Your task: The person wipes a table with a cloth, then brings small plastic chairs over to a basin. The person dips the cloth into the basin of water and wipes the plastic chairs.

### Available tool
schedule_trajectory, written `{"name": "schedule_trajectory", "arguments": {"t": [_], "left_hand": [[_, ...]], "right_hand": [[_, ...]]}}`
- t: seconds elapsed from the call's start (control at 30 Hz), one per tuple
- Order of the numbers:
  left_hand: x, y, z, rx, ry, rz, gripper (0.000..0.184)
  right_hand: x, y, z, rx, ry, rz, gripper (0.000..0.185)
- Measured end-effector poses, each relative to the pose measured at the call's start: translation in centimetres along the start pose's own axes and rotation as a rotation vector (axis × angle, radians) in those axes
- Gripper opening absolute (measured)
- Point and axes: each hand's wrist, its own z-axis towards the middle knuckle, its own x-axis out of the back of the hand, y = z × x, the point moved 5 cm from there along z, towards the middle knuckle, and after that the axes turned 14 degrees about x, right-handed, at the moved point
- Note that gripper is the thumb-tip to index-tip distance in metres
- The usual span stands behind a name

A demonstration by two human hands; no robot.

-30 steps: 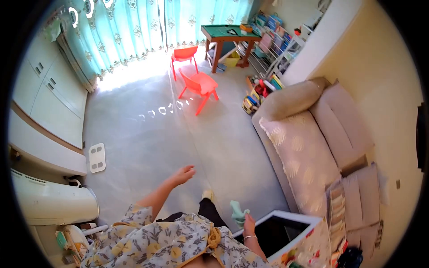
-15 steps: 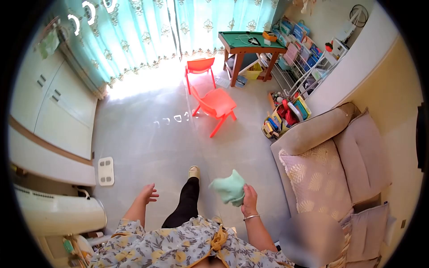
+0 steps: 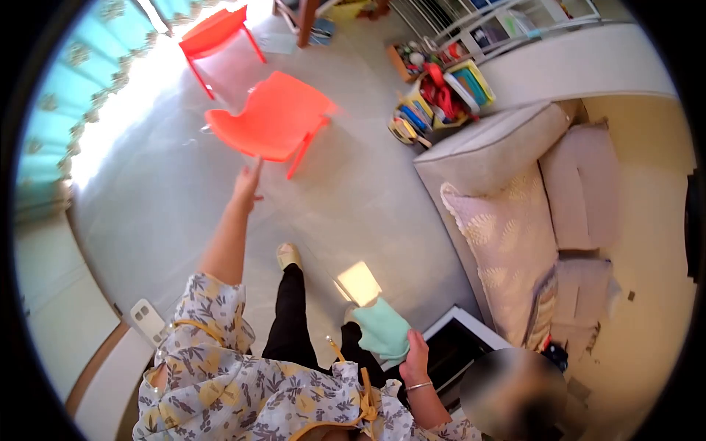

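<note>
My right hand [image 3: 416,359] grips a mint-green cloth [image 3: 381,328] by one edge, and the rest of it hangs out to the left. My left hand [image 3: 248,188] is stretched forward with its fingers apart. Its fingertips reach the near edge of a red plastic chair [image 3: 276,117]; whether they touch it I cannot tell. A second red chair [image 3: 213,33] stands beyond it, by the curtain.
On the right is a beige sofa [image 3: 493,143] with a patterned cushion [image 3: 507,242]. Toy bins [image 3: 441,103] stand at its far end. A dark, white-framed object [image 3: 460,342] lies at lower right, near a blurred shape. A white scale [image 3: 148,321] is at left.
My left hand has moved forward to the nearer red chair. The view has turned and come closer to the chairs. The green cloth has stayed in my right hand.
</note>
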Motion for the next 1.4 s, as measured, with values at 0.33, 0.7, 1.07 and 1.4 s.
{"name": "schedule_trajectory", "arguments": {"t": [0.33,0.7,1.07,1.4], "left_hand": [[-4.1,1.2,13.1,0.032,-0.138,-0.711,0.034],[-5.3,-7.7,-22.4,-0.067,-0.069,-0.173,0.043],[-13.2,-5.2,-45.0,-0.128,-0.501,0.591,0.039],[-12.9,-2.1,-53.0,-0.194,-1.071,1.106,0.022]], "right_hand": [[2.8,2.4,0.1,-0.12,0.203,0.15,0.019],[-3.0,-8.9,10.7,0.082,-0.248,0.456,0.016],[-6.3,-5.3,5.2,0.96,-0.875,-0.215,0.032],[-2.3,-6.9,-4.8,1.11,0.154,-0.71,0.031]]}}
